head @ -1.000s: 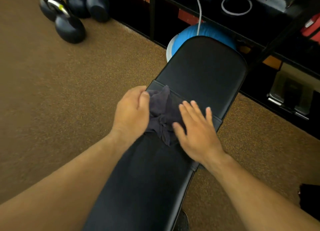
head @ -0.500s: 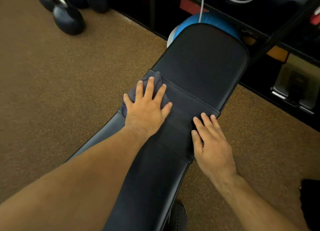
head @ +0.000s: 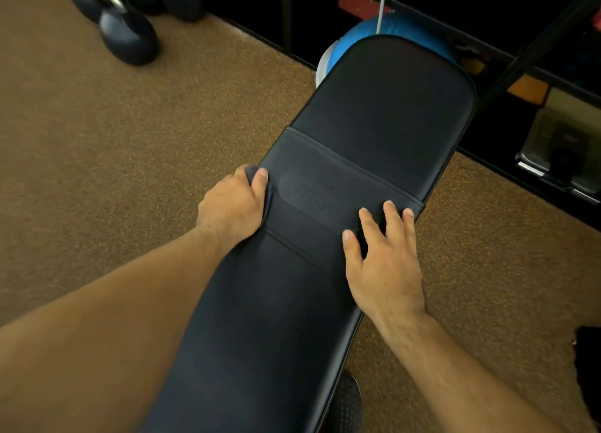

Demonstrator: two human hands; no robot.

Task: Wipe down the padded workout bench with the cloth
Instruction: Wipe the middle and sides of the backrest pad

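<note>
The black padded bench (head: 383,107) runs from the near bottom toward the far upper right, with a strap band across its middle. My left hand (head: 232,205) sits on the bench's left edge and grips the dark grey cloth (head: 267,201), which is bunched under the palm with only a small part showing. My right hand (head: 383,257) lies flat on the bench's right side with its fingers spread, touching the pad beside the strap band.
Brown carpet surrounds the bench. Black kettlebells (head: 128,34) stand at the far left. A blue ball (head: 367,32) sits behind the bench's far end, below a dark shelving rack (head: 487,16). A black bench foot (head: 348,403) shows at the near bottom.
My left hand has dragged the cloth from the strap band's middle to the bench's left edge and curled round it. My right hand has come off the cloth and stayed flat on the right side.
</note>
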